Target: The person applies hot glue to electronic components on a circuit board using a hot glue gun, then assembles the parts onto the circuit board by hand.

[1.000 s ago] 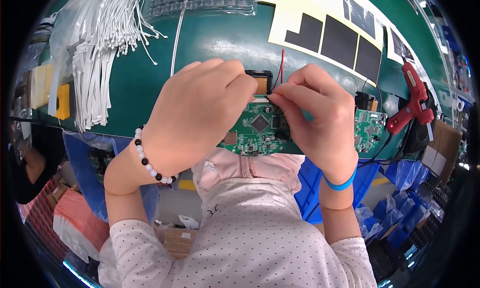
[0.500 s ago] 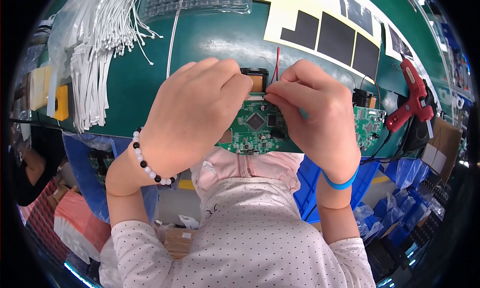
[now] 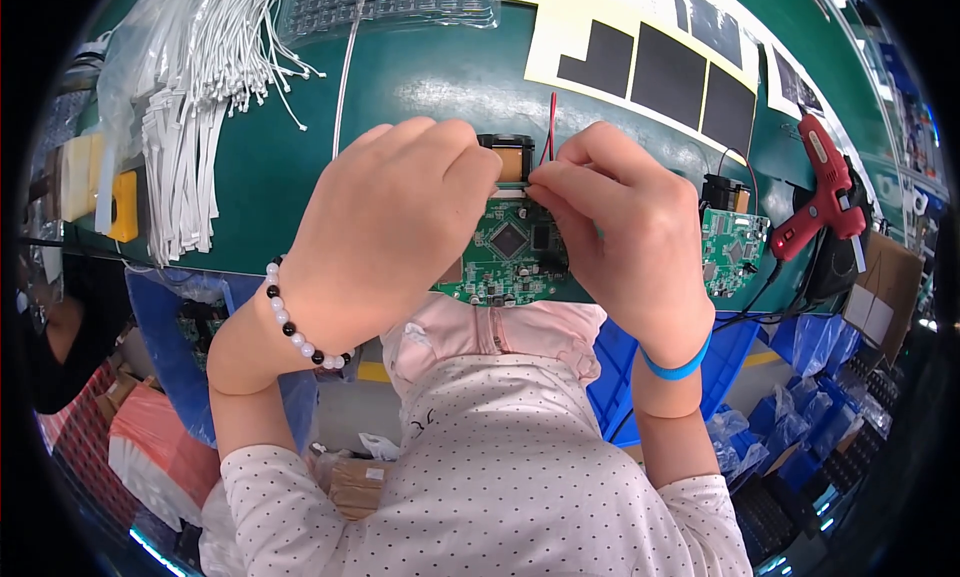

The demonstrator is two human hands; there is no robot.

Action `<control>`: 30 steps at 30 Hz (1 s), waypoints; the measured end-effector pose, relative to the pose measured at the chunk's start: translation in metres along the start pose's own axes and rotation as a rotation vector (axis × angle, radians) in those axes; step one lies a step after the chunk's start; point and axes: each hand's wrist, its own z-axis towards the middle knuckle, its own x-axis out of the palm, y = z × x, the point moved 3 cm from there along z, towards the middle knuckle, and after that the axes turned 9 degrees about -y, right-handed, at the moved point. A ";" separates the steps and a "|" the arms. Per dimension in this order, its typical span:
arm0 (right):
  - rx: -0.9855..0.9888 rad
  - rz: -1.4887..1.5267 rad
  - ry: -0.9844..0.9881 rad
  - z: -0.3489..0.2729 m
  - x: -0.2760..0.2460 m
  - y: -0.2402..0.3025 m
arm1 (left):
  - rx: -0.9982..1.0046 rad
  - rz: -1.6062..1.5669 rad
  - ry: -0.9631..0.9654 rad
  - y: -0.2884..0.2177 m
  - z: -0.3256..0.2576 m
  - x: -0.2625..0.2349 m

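Observation:
A green circuit board (image 3: 507, 239) lies in front of me at the table's near edge, with a square chip near its middle. Behind its far edge stands a black part with a tan side (image 3: 511, 161). My left hand (image 3: 400, 217) is closed at the left end of a white strip-like connector (image 3: 508, 192) on that edge; its fingertips are mostly hidden. My right hand (image 3: 625, 227) pinches at the connector's right end, and what lies between thumb and finger is too small to make out. Thin red and black wires (image 3: 552, 127) rise beside the black part.
A second green board (image 3: 733, 252) with a black part lies to the right, near a red glue gun (image 3: 822, 192). Yellow sheets with black pads (image 3: 668, 72) lie at the back. White cable ties (image 3: 185, 167) hang together at left; a clear plastic tray (image 3: 395, 2) sits behind.
Both hands stay at the connector, shifting only slightly. The board and its wires have moved a touch to the left in view.

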 end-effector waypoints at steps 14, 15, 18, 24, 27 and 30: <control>0.001 -0.004 -0.023 -0.002 0.000 -0.001 | 0.060 0.093 0.079 -0.006 0.006 -0.001; -0.002 0.000 -0.027 -0.002 0.000 -0.001 | 0.062 0.112 0.090 -0.007 0.006 -0.001; -0.017 -0.007 -0.030 -0.002 0.001 -0.001 | 0.067 0.114 0.071 -0.006 0.004 -0.001; -0.006 -0.004 -0.029 -0.003 0.001 -0.001 | 0.017 -0.050 0.057 0.003 0.004 -0.003; -0.008 0.008 -0.033 -0.003 0.000 0.001 | -0.020 -0.101 0.088 0.009 0.004 -0.005; -0.001 -0.009 -0.018 -0.002 0.001 0.001 | 0.028 -0.123 0.069 0.010 0.006 -0.006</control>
